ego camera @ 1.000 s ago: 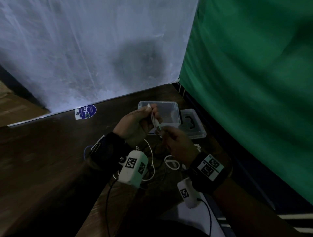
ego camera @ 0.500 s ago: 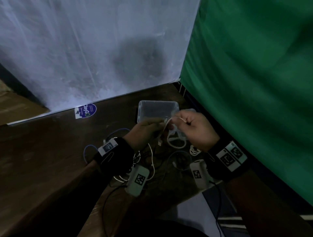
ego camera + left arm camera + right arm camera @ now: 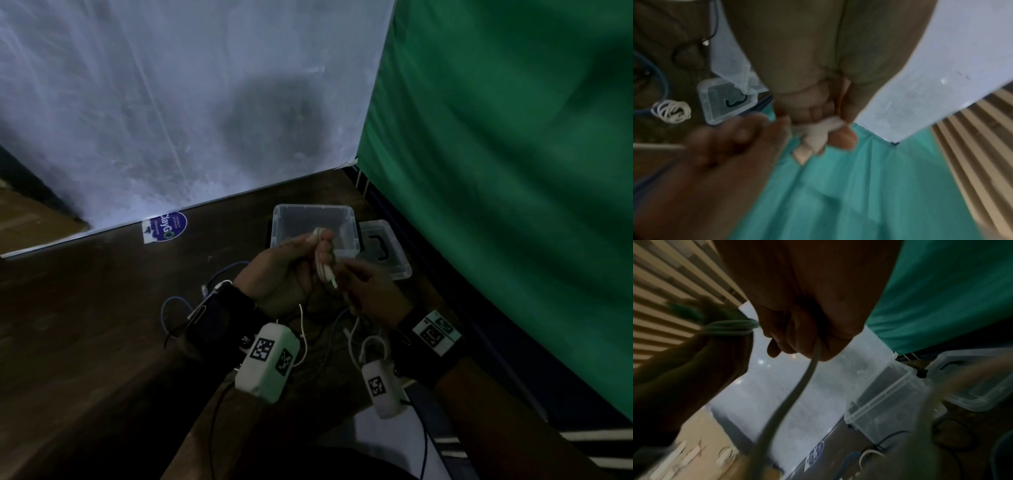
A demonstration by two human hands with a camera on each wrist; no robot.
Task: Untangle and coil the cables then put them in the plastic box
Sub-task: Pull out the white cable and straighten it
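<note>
My left hand (image 3: 317, 246) is raised in front of the clear plastic box (image 3: 310, 210) and grips a small coil of white cable (image 3: 322, 265); the left wrist view shows the white cable bundle (image 3: 818, 129) pinched under its fingers. Just below and to the right, my right hand (image 3: 346, 275) pinches the free run of the same cable, which trails down from the fist (image 3: 813, 356) to loose white loops (image 3: 371, 342) on the table. A blue cable (image 3: 171, 306) lies to the left.
The box lid (image 3: 385, 246) lies right of the box, against a green curtain (image 3: 513, 205). Another coiled white cable (image 3: 672, 111) lies on the dark wooden table (image 3: 85, 325). A white sheet (image 3: 171, 102) hangs behind, with a blue sticker (image 3: 166, 226) at its foot.
My right hand has swung from up over the box back down to below the left hand. The left hand has lifted with the white coil.
</note>
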